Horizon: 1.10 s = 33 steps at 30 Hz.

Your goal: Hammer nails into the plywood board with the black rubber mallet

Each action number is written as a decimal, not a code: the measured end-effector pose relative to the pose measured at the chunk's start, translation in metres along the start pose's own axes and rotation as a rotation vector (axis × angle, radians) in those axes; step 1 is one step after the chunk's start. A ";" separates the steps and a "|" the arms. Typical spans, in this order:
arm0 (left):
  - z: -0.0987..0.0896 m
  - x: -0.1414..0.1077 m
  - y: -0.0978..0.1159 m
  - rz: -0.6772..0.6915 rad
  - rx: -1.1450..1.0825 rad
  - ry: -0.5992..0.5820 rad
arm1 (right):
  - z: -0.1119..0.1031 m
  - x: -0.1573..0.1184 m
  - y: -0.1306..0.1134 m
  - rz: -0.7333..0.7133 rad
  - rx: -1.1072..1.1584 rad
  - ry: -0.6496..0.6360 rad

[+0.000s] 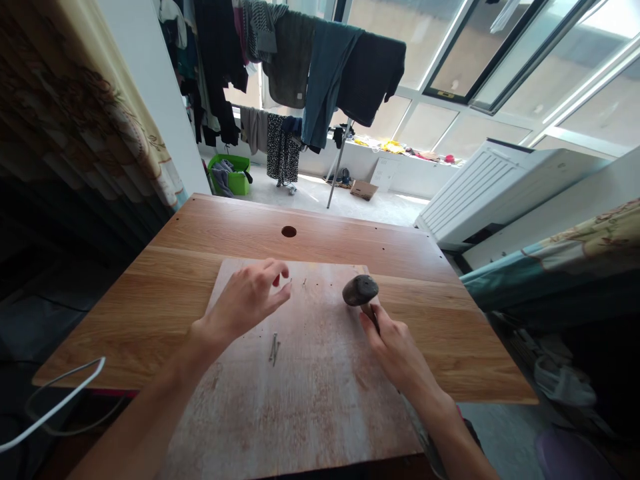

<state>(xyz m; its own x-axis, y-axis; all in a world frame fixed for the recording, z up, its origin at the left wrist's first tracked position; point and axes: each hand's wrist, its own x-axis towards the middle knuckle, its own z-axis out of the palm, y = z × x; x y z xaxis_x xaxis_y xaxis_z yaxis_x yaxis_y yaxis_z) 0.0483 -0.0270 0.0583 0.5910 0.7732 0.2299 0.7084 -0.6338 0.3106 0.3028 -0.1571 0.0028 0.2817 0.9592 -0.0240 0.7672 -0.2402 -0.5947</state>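
My right hand [393, 340] grips a hammer [361, 291] by its handle, with the dark head raised over the right side of a worn board [300, 400]. Above the board's far left part is my left hand [255, 290], open, its thumb and curled forefinger apart. Just right of those fingertips a small nail [304, 282] stands in the board, and a row of small holes or marks runs on to the right of it. A few loose nails [274, 349] lie together nearer to me. Whether another nail is at my left fingertips is hard to make out.
The board rests on a wooden desk [425, 313] with a round cable hole [289, 231]. A white cable [75, 400] loops at the left. Beyond the desk hang clothes [330, 73] on a rack, above a green basket [240, 177]. A white cabinet-like unit [480, 187] leans at the right.
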 end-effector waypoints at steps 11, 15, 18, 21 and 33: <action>-0.005 -0.052 0.012 -0.077 0.003 -0.456 | 0.012 -0.006 0.006 0.092 0.042 0.007; -0.007 -0.058 0.008 -0.088 -0.083 -0.507 | 0.011 -0.006 0.006 0.104 0.041 0.015; -0.006 -0.064 0.002 -0.102 -0.150 -0.513 | 0.011 -0.006 0.005 0.106 0.044 0.015; -0.002 -0.068 -0.003 -0.093 -0.193 -0.493 | 0.011 -0.007 0.004 0.105 0.042 0.014; -0.003 -0.069 -0.001 -0.122 -0.245 -0.500 | 0.013 -0.007 0.008 0.092 0.035 0.039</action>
<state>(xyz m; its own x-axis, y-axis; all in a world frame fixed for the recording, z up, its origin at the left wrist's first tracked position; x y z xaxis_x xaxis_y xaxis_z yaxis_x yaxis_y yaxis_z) 0.0058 -0.0791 0.0445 0.6633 0.6990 -0.2674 0.7083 -0.4709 0.5259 0.2992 -0.1634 -0.0122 0.3730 0.9266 -0.0485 0.7167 -0.3210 -0.6191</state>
